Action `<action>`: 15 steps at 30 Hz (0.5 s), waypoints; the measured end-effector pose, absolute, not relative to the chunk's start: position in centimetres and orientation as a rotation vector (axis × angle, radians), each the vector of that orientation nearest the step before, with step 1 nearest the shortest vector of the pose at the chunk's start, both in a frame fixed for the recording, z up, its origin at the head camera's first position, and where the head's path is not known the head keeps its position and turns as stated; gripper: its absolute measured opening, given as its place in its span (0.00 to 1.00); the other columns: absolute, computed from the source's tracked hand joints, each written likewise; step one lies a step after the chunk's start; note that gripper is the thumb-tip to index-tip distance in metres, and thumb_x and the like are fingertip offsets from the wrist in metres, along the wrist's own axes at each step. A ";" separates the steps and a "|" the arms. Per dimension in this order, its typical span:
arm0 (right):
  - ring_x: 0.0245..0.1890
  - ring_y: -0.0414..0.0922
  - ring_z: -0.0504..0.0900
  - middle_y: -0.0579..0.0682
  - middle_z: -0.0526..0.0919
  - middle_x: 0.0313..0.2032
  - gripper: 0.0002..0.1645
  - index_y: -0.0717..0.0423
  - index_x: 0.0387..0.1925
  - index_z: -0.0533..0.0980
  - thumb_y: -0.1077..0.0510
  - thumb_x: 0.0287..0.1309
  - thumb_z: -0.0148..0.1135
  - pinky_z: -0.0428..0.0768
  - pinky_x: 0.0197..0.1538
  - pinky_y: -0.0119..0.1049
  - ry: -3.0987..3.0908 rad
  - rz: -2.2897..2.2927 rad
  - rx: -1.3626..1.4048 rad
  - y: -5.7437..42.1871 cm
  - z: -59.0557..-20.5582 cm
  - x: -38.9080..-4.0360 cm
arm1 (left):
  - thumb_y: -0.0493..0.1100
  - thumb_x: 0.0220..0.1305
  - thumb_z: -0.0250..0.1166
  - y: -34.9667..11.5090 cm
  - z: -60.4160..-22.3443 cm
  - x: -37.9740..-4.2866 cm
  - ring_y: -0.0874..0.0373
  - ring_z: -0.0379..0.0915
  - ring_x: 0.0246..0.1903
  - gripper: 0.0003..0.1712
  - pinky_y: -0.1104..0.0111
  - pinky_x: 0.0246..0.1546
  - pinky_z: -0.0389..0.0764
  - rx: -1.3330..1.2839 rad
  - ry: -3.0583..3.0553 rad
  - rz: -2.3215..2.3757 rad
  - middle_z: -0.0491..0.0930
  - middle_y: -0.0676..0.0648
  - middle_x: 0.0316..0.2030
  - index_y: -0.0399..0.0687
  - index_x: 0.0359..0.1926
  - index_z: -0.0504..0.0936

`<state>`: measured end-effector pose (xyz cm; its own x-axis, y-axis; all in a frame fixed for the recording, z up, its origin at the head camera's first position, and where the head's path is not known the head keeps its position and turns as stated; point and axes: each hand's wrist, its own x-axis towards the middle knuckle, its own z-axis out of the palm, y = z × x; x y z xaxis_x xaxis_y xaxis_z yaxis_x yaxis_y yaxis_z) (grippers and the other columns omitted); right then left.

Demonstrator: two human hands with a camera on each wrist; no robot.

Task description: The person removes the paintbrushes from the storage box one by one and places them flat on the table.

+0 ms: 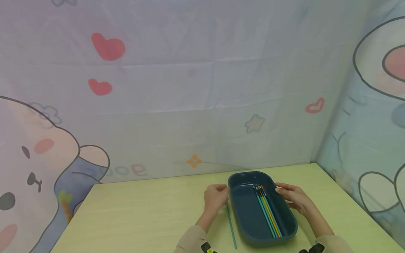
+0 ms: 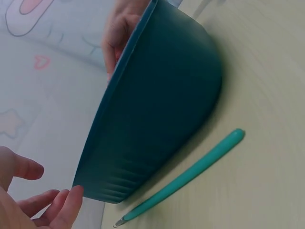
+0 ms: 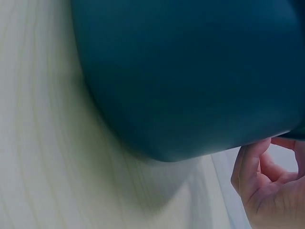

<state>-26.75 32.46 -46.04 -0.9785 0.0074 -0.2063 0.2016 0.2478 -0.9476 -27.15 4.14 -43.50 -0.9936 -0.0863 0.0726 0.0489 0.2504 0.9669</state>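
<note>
A deep dark teal plastic tray stands on the table between the two hands. Inside it, several thin paintbrushes with turquoise, yellow and blue handles lie side by side, tips pointing away. My left hand is at the far left part of the rim; its fingertips touch the tray while the thumb stays apart. At the opposite side, my right hand holds the rim, fingers bent against it. One turquoise paintbrush lies on the table along the tray's left side, its metal end near my left hand.
The pale wooden table extends to the left of the tray. Behind it hangs a cloth backdrop printed with hearts and cartoon figures, and another patterned cloth closes off the right side.
</note>
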 end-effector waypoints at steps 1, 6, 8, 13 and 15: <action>0.45 0.39 0.82 0.63 0.74 0.60 0.38 0.64 0.68 0.61 0.47 0.64 0.58 0.82 0.43 0.36 2.350 -1.827 0.200 32.5 -46.0 -26.7 | 0.38 0.56 0.65 4.2 -43.4 -27.2 0.56 0.82 0.20 0.14 0.72 0.21 0.84 0.029 -2.396 -1.853 0.86 0.40 0.34 0.32 0.41 0.85; 0.44 0.38 0.82 0.62 0.76 0.59 0.38 0.64 0.68 0.61 0.48 0.64 0.58 0.83 0.42 0.36 2.338 -1.840 0.205 32.5 -46.0 -26.7 | 0.39 0.54 0.65 4.5 -42.8 -27.4 0.58 0.81 0.19 0.14 0.72 0.24 0.82 0.022 -2.416 -1.802 0.87 0.43 0.32 0.35 0.40 0.86; 0.45 0.38 0.82 0.61 0.76 0.59 0.38 0.64 0.68 0.61 0.48 0.64 0.58 0.83 0.42 0.36 2.335 -1.843 0.206 32.4 -46.0 -26.7 | 0.40 0.53 0.66 4.7 -42.6 -27.5 0.60 0.80 0.20 0.14 0.72 0.25 0.82 0.027 -2.424 -1.777 0.87 0.44 0.31 0.37 0.39 0.86; 0.45 0.39 0.82 0.62 0.76 0.59 0.38 0.64 0.68 0.61 0.48 0.64 0.58 0.83 0.42 0.35 2.349 -1.828 0.210 32.3 -45.8 -26.6 | 0.39 0.54 0.66 5.2 -42.4 -27.8 0.58 0.82 0.20 0.13 0.72 0.23 0.83 0.002 -2.423 -1.793 0.87 0.43 0.32 0.36 0.40 0.86; 0.46 0.40 0.82 0.63 0.75 0.60 0.38 0.64 0.68 0.61 0.48 0.64 0.58 0.83 0.42 0.35 2.359 -1.816 0.209 32.3 -45.7 -26.6 | 0.39 0.55 0.66 5.5 -42.4 -27.8 0.57 0.82 0.20 0.14 0.72 0.22 0.83 -0.014 -2.413 -1.823 0.87 0.42 0.32 0.35 0.41 0.86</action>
